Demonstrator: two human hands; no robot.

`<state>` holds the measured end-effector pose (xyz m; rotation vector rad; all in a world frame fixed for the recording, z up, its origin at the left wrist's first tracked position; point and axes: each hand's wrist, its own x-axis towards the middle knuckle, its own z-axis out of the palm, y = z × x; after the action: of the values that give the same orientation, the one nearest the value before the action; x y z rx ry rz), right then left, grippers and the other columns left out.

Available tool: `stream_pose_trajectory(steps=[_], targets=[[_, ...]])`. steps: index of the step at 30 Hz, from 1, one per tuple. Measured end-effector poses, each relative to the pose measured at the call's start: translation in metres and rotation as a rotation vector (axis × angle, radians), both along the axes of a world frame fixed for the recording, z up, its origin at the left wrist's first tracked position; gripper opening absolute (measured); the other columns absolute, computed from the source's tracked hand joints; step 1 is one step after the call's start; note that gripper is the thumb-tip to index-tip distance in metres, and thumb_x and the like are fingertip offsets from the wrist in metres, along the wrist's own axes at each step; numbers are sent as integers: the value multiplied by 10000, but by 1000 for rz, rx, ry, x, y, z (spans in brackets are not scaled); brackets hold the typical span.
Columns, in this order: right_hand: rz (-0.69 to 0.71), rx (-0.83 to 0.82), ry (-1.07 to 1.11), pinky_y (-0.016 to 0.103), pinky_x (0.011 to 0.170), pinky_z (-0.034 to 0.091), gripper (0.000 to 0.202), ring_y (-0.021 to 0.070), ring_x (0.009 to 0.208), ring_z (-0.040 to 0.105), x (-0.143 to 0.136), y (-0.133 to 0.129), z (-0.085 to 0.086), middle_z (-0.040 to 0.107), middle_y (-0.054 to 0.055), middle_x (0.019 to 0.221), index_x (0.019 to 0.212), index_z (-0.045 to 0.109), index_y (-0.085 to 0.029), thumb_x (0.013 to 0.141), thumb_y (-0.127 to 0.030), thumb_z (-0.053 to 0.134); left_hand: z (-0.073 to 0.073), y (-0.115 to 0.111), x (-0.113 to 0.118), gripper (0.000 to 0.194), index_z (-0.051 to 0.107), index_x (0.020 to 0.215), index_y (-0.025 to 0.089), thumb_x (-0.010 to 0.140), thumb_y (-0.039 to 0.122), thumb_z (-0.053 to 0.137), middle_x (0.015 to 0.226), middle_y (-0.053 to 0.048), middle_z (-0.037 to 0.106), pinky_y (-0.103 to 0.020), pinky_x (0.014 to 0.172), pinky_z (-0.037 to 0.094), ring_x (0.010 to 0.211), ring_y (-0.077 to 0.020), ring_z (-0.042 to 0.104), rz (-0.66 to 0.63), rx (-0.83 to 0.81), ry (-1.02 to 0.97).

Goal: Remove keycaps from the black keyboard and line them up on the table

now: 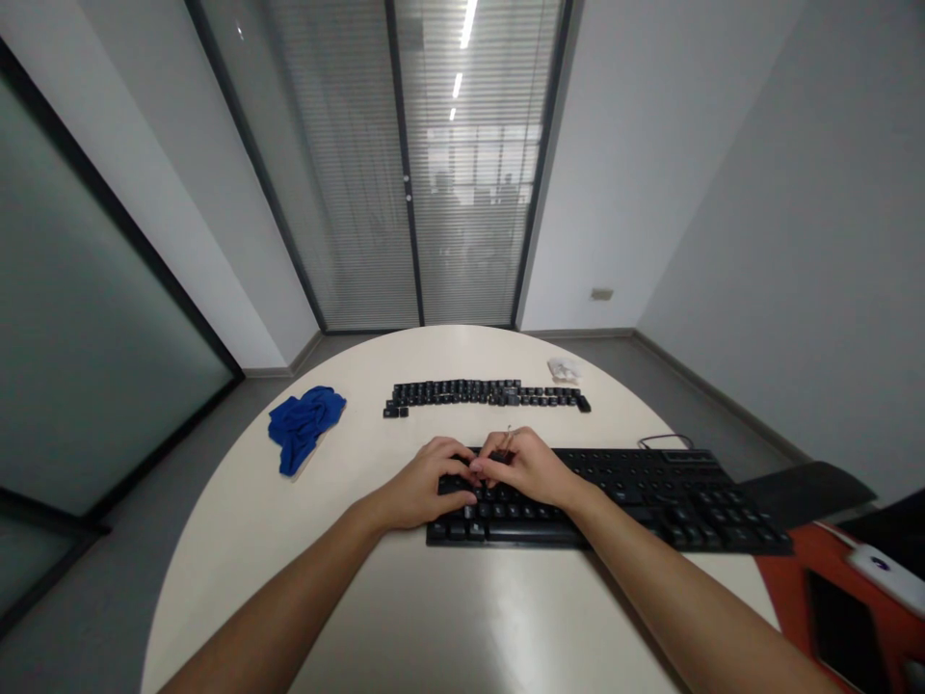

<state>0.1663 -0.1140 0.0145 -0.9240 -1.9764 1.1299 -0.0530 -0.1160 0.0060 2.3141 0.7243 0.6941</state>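
Observation:
A black keyboard [539, 533] lies across the table in front of me; bare patches without keycaps show in its upper rows. My left hand [426, 485] rests over its left end, thumb and fingers apart and touching the keys. Close beside it, my right hand [531, 467] is closed in a pinch above the upper left keys. A thin, pale wire-like piece [510, 436] sticks up from its fingers; its lower part is hidden. The fingertips of both hands meet or nearly meet, covering the keys beneath. Beyond them, loose black keycaps [455, 390] stand in rows.
On the left of the round pale table [347, 598] lies a crumpled blue cloth [307, 424]. A small clear bag [564, 370] is at the back right. The keyboard's cable [665, 439] loops behind it. A phone [845, 627] lies on a red seat at right.

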Motion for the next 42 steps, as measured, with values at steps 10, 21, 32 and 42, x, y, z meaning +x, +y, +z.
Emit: stream_pose_trajectory(steps=[10,21,32,42], targets=[[-14,208,-42,211,525,467,269,124,553,640,-1,-1,5,718,34,675,803,765,-153,859,-407,699,-7,4,-2,223,716,1069,261,852,307,727,1253,-61,611,-454,1135,285,1272,-257,426,-17,-179,-49],[-25,104,-41,243,624,526,321,156,639,687,-1,0,5,738,45,747,802,749,-164,902,-446,634,-9,2,-1,205,702,1039,225,836,238,730,1168,-77,614,-458,1115,353,1273,-261,452,57,-234,-63],[-139,-82,-9,255,573,527,384,158,594,662,-3,6,-3,718,36,723,839,682,-164,870,-543,628,-5,1,1,380,591,1108,213,784,239,788,1093,-58,636,-438,1001,441,1063,-240,585,132,-77,-67],[-195,-26,-141,248,536,461,460,140,541,597,-2,7,-5,696,22,663,783,662,-181,914,-601,527,6,2,-5,252,636,1091,259,866,344,711,1069,-31,644,-520,1129,275,1062,-224,587,82,297,185]])
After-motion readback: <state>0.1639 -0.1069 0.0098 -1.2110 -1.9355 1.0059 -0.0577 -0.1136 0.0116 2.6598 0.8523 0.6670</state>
